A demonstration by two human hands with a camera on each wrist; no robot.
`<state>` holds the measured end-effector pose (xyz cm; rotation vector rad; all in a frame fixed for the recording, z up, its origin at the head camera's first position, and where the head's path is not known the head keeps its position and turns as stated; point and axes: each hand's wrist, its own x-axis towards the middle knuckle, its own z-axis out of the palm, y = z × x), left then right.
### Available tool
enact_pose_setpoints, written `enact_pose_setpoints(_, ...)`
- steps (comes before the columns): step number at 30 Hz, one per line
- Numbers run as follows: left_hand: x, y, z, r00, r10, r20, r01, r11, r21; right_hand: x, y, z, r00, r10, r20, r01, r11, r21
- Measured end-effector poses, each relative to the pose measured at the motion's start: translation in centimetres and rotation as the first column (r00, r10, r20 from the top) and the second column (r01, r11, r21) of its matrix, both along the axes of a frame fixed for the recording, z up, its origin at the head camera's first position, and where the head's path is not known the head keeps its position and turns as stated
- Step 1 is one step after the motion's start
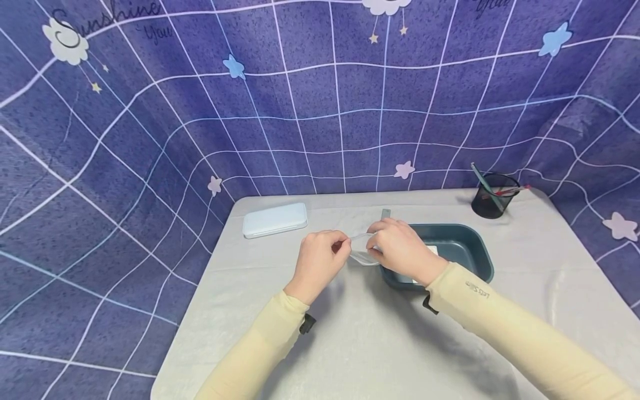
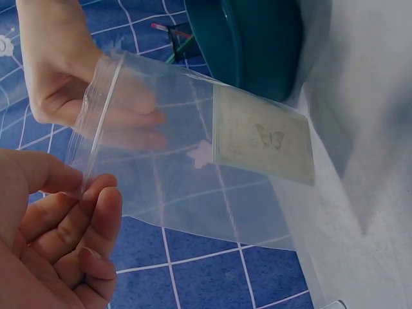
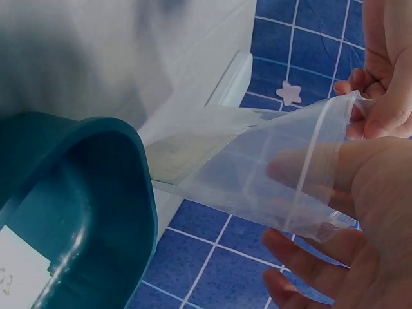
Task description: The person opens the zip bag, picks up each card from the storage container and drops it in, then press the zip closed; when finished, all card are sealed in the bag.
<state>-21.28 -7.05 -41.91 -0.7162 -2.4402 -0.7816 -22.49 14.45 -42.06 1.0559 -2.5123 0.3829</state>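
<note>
A clear zip-lock bag point(image 2: 180, 187) hangs between both hands over the table, beside a dark teal bin point(image 1: 462, 229). Inside it, near the bottom, lies a pale card with a butterfly print point(image 2: 264, 135). My left hand point(image 1: 320, 258) pinches one end of the zip edge between thumb and fingers. At the other end of the mouth, my right hand point(image 1: 400, 247) holds the bag. One right finger shows through the plastic in the right wrist view, with other fingers curled below the edge. White paper pieces point(image 3: 22, 270) lie in the bin.
A light blue flat case point(image 1: 275, 220) sits at the table's back left. At the back right stands a black mesh pen cup point(image 1: 487, 206) with several pens. A small grey strip point(image 1: 386, 213) pokes out behind my right hand. A blue grid-patterned curtain point(image 1: 310, 100) surrounds the table.
</note>
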Motion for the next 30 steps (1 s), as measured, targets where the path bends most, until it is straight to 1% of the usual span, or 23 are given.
enact_pose_setpoints(9,0.1,-0.1,-0.1,1.0,-0.001,0.009,0.001,1.0,0.007,0.2,0.5,0.1,0.999,0.029,-0.02,-0.03,0.998,-0.048)
enact_pose_setpoints(13,-0.1,-0.1,-0.1,1.0,-0.003,0.008,0.003,1.0,0.008,0.5,1.0,0.2,0.999,0.045,-0.029,-0.047,0.995,-0.085)
enact_pose_setpoints(18,-0.2,-0.2,-0.2,1.0,-0.001,0.017,0.001,1.0,0.006,1.3,1.9,1.1,0.994,0.08,-0.08,-0.092,0.984,-0.154)
enact_pose_setpoints(20,-0.3,-0.2,-0.2,1.0,0.002,0.02,-0.002,1.0,0.005,1.4,2.3,1.5,0.992,0.077,-0.1,-0.093,0.981,-0.171)
enact_pose_setpoints(22,-0.2,-0.2,-0.2,1.0,0.003,0.02,-0.004,1.0,0.006,1.3,3.0,1.8,0.993,0.054,-0.107,-0.072,0.981,-0.178)
enact_pose_setpoints(25,-0.2,-0.2,-0.1,1.0,0.003,0.017,-0.003,1.0,0.008,0.8,4.2,2.0,0.997,-0.001,-0.083,-0.013,0.986,-0.166)
enact_pose_setpoints(30,-0.2,-0.2,-0.1,1.0,0.003,0.014,-0.003,1.0,0.01,-0.3,6.1,1.6,0.996,-0.087,0.025,0.089,0.99,-0.112)
